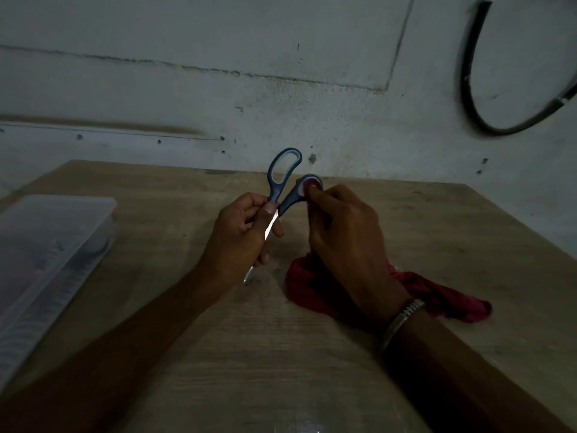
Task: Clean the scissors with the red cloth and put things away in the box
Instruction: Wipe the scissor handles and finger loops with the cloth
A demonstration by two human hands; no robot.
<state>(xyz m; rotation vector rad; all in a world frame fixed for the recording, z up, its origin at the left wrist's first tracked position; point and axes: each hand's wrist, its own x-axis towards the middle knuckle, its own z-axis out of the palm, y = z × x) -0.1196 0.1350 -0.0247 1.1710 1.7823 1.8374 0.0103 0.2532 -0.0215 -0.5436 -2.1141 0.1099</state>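
Blue-handled scissors [282, 179] stand with handles up and the steel blades pointing down toward me. My left hand [246, 235] grips them around the blades just below the pivot. My right hand [346, 242] holds the red cloth [312, 289], pressing a bit of it into the smaller handle loop. The rest of the cloth trails under my right wrist onto the wooden table [281, 354]. The blade tip shows just below my left hand, close to the tabletop.
A translucent plastic box [46, 254] with its lid on lies at the table's left edge. A grey wall runs along the table's far side, with a black cable loop [468, 89] hanging at upper right. A metal bracelet sits on my right wrist.
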